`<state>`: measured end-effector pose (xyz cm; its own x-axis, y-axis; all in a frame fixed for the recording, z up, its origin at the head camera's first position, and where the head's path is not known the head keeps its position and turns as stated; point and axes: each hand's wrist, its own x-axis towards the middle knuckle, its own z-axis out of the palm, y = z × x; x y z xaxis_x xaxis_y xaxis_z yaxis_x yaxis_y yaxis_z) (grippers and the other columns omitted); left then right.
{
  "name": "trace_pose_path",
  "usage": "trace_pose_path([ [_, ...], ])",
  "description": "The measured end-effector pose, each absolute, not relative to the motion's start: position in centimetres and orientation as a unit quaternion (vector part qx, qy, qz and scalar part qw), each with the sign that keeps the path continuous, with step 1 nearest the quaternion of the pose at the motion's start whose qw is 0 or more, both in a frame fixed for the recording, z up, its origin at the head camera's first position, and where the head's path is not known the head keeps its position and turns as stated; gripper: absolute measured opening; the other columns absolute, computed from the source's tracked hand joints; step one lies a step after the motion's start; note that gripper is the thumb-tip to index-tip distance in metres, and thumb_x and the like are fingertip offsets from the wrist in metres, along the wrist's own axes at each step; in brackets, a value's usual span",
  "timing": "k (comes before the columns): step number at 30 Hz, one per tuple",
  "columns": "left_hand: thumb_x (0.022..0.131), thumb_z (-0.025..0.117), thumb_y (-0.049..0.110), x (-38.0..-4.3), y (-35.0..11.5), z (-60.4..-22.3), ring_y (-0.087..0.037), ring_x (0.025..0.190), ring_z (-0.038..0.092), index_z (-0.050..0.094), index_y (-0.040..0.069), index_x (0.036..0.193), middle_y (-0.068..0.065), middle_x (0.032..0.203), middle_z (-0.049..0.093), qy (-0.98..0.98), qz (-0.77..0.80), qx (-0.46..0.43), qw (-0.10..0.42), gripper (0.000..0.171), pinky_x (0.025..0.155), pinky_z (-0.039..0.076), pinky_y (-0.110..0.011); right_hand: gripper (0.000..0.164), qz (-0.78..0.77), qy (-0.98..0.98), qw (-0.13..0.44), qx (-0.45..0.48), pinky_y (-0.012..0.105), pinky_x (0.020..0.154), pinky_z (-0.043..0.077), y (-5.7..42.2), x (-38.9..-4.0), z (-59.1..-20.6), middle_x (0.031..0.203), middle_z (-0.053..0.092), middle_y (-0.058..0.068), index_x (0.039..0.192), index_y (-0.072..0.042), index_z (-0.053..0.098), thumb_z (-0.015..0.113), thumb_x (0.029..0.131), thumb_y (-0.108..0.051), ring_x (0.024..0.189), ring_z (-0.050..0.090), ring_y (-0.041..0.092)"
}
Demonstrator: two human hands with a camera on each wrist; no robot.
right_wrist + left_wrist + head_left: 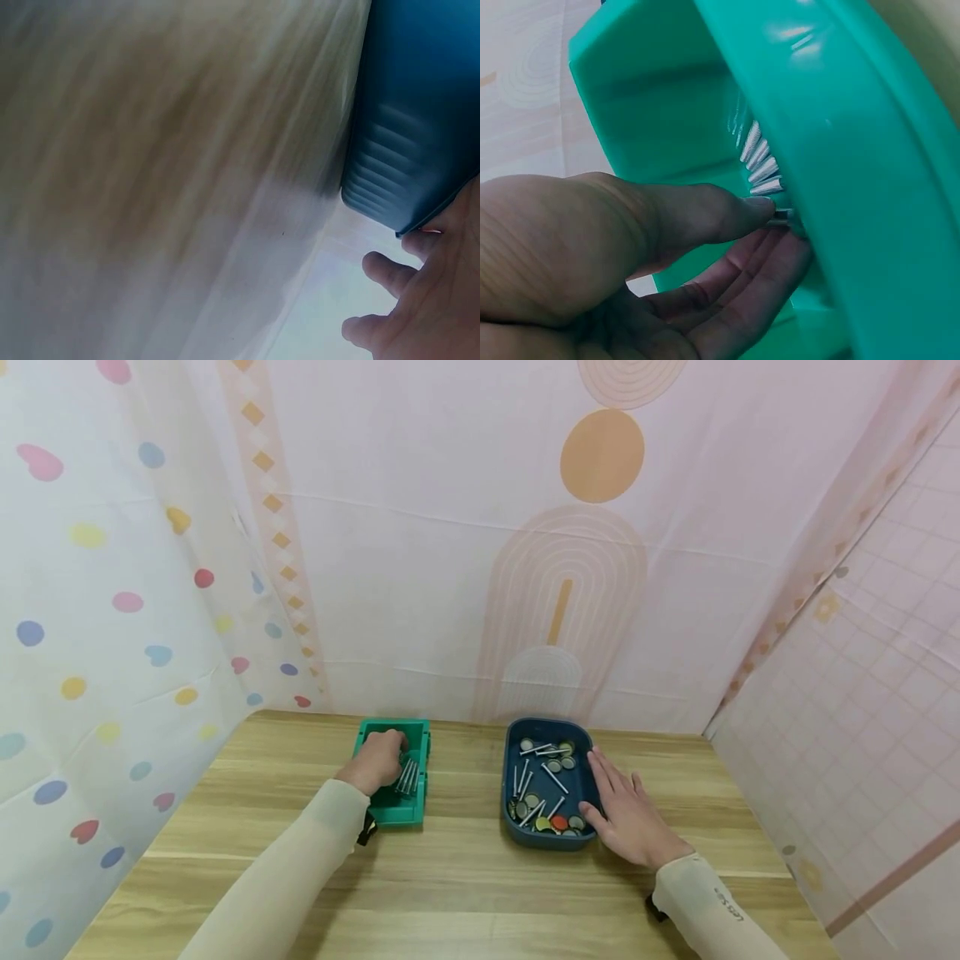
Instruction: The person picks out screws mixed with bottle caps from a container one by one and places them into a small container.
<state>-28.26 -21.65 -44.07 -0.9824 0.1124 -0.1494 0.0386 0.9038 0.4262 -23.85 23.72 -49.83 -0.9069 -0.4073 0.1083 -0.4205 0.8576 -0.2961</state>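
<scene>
My left hand reaches into a small green bin on the left. In the left wrist view, its thumb and fingers pinch a silver screw, mostly hidden by the fingers, near the bin's wall. Beside it several more silver screws lie in a row in the bin. My right hand rests with straight, spread fingers against the right rim of a dark blue tub. Inside that tub are loose silver screws mixed with bottle caps, among them a red bottle cap and a yellow one.
Both containers stand on a wood-grain table, with a gap between them. A patterned curtain hangs right behind the table's back edge, and further printed curtains close off the left and right sides.
</scene>
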Motion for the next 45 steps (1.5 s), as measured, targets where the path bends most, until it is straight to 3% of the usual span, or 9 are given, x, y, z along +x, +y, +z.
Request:
trace_pose_path([
  [7,0.107,0.07,-0.002,-32.3,-23.9,-49.0,-0.044,0.135,0.074,0.073,-0.002,0.148,-0.029,0.152,0.074,0.976,0.204,0.043,0.055,0.041,0.11,0.065,-0.064,0.088,0.157,-0.964,0.022,0.216,0.085,0.138,0.02,23.7,-23.9,-49.9,0.197,0.011,0.017,0.188,-0.006,0.012,0.057,0.122,-0.044,0.18,0.028,0.048],
  [12,0.107,0.075,0.004,-30.9,-23.1,-47.4,-0.047,0.128,0.076,0.073,-0.005,0.145,-0.032,0.148,0.074,0.973,0.221,0.043,0.038,0.039,0.105,0.066,-0.062,0.088,0.157,-0.963,0.023,0.216,0.086,0.138,0.02,23.7,-23.9,-49.8,0.197,0.012,0.018,0.187,-0.004,0.013,0.058,0.122,-0.043,0.179,0.028,0.048],
  [14,0.106,0.074,0.003,-29.2,-22.3,-45.6,-0.041,0.109,0.078,0.072,-0.008,0.143,-0.034,0.143,0.076,0.971,0.233,0.048,0.024,0.039,0.097,0.068,-0.057,0.088,0.157,-0.963,0.024,0.217,0.086,0.138,0.02,23.7,-23.9,-49.7,0.197,0.013,0.019,0.187,-0.004,0.014,0.058,0.122,-0.043,0.179,0.028,0.049],
  [17,0.107,0.069,0.003,-27.2,-21.3,-43.8,-0.027,0.076,0.067,0.071,-0.01,0.143,-0.031,0.127,0.08,0.966,0.254,0.05,0.007,0.038,0.077,0.062,-0.042,0.088,0.155,-0.963,0.024,0.217,0.086,0.138,0.02,23.6,-23.8,-49.6,0.197,0.014,0.019,0.187,-0.003,0.015,0.059,0.121,-0.043,0.179,0.029,0.049],
  [21,0.112,0.066,0.008,-26.2,-20.4,-43.1,-0.019,0.062,0.054,0.071,-0.009,0.143,-0.017,0.099,0.077,0.963,0.262,0.055,-0.016,0.036,0.067,0.05,-0.035,0.089,0.155,-0.964,0.023,0.216,0.086,0.138,0.02,23.6,-23.8,-49.5,0.197,0.014,0.019,0.187,-0.003,0.015,0.059,0.121,-0.043,0.179,0.029,0.049],
  [28,0.113,0.074,0.017,-25.4,-19.4,-42.8,-0.029,0.09,0.068,0.074,-0.003,0.142,-0.028,0.131,0.077,0.971,0.216,0.067,-0.073,0.035,0.073,0.063,-0.045,0.088,0.154,-0.964,0.022,0.217,0.085,0.138,0.02,23.7,-23.8,-49.5,0.197,0.014,0.019,0.187,-0.003,0.015,0.059,0.121,-0.044,0.179,0.029,0.049],
  [32,0.111,0.078,0.02,-25.0,-18.8,-42.9,-0.04,0.094,0.076,0.076,-0.003,0.138,-0.03,0.128,0.076,0.973,0.173,0.085,-0.126,0.036,0.07,0.066,-0.052,0.088,0.155,-0.964,0.021,0.216,0.086,0.138,0.019,23.7,-23.8,-49.5,0.197,0.014,0.019,0.187,-0.003,0.015,0.058,0.122,-0.044,0.179,0.029,0.049],
  [37,0.111,0.081,0.032,-24.6,-17.8,-43.1,-0.051,0.12,0.073,0.074,0.001,0.144,-0.028,0.139,0.073,0.973,0.13,0.104,-0.162,0.045,0.093,0.065,-0.069,0.088,0.154,-0.964,0.021,0.216,0.086,0.138,0.019,23.7,-23.8,-49.5,0.197,0.013,0.019,0.187,-0.004,0.015,0.058,0.122,-0.044,0.179,0.028,0.05],
  [45,0.113,0.074,0.053,-24.3,-15.7,-43.5,-0.05,0.153,0.059,0.065,0.012,0.161,-0.023,0.166,0.061,0.979,0.093,0.121,-0.134,0.063,0.125,0.046,-0.082,0.088,0.154,-0.964,0.021,0.216,0.086,0.138,0.019,23.6,-23.8,-49.5,0.197,0.013,0.018,0.187,-0.004,0.015,0.058,0.121,-0.044,0.179,0.029,0.049],
])
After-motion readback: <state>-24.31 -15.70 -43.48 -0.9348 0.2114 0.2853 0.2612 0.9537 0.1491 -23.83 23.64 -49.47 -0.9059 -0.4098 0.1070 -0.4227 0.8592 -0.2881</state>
